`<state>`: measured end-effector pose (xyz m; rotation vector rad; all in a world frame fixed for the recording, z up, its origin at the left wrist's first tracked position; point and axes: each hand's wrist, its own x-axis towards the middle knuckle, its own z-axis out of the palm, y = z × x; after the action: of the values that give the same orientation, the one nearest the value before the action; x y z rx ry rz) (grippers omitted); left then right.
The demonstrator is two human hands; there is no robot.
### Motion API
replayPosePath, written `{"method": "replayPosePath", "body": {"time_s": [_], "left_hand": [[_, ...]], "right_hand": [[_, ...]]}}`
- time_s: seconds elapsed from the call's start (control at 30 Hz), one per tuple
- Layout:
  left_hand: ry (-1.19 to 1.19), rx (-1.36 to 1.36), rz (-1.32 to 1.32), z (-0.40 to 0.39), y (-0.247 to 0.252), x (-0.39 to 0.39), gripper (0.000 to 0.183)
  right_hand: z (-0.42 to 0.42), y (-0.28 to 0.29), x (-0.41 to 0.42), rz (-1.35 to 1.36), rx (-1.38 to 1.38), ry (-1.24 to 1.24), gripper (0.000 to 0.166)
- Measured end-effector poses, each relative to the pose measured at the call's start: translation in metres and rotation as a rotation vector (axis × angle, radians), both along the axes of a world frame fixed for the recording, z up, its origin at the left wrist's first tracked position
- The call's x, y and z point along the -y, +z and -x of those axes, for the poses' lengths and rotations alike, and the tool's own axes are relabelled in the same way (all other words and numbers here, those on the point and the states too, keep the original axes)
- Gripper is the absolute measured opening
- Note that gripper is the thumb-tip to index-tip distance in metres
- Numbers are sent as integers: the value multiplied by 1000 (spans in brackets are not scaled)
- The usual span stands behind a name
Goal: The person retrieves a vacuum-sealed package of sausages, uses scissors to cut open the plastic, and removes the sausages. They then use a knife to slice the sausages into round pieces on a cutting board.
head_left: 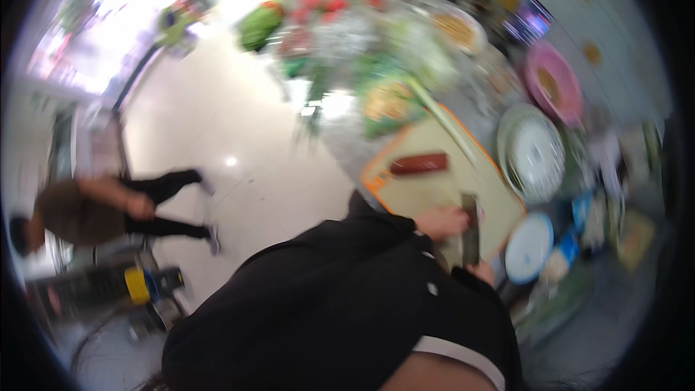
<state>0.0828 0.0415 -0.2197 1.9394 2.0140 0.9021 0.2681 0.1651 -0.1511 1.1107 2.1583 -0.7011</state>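
Note:
A kitchen cleaver (471, 233) stands over the near right part of the cream cutting board (429, 195), which has an orange edge. My right hand (482, 272) grips its handle end, partly covered by my dark sleeve. Close against the blade's left side is my left hand (442, 222), fingers bent down towards the board. What lies under those fingers is hidden, and blur leaves their grip unclear. A red-brown sausage (419, 164) rests on the board's left half. Along the far right edge a pale green leek stalk (442, 117) lies slanted, partly beyond the board.
Beyond the board sit bagged vegetables (388, 100) and a green melon-like vegetable (260, 27). Right of it are stacked plates (535, 155), a pink basin (554, 84) and a blue-white plate (529, 247). A phone (529, 19) leans by the wall. Another person (81, 209) walks on the tiled floor at left.

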Motion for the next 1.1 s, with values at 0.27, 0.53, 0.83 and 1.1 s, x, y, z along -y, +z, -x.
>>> {"method": "replayPosePath", "body": {"time_s": [0.27, 0.53, 0.83, 1.1], "left_hand": [[-69, -185, -81, 26, 24, 5, 39], [-124, -179, 48, 24, 47, 6, 51], [156, 151, 306, 53, 47, 21, 54], [68, 623, 358, 45, 30, 7, 53]], "right_hand": [[77, -9, 15, -178, -457, 10, 10], [5, 21, 37, -45, -153, -41, 17], [13, 24, 50, -153, -216, -2, 17], [2, 24, 28, -40, -559, -305, 21]]}}
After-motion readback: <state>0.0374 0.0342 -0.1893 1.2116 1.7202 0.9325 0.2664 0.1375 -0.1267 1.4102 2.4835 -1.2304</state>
